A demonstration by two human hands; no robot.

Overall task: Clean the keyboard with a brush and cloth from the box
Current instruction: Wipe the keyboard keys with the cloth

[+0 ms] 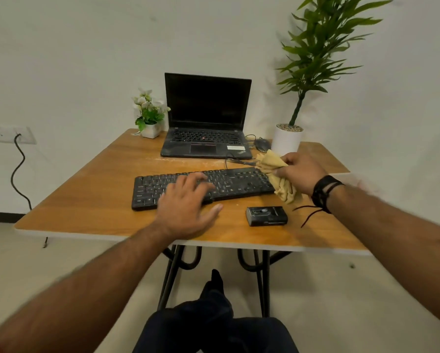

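Note:
A black keyboard (239, 183) lies across the middle of the wooden table (91, 200). My left hand (186, 203) rests flat on its left half, fingers spread over the keys and thumb out on the table. My right hand (301, 174) grips a crumpled yellow cloth (284, 186) at the keyboard's right end, where the cloth touches the edge. A small black box (266, 216) sits on the table in front of the keyboard's right part. No brush is visible.
An open black laptop (206, 123) stands behind the keyboard. A small white flower pot (150, 129) is at the back left, a tall plant in a white pot (287, 141) at the back right beside a mouse (262, 144). A cable runs from a wall socket (7, 135).

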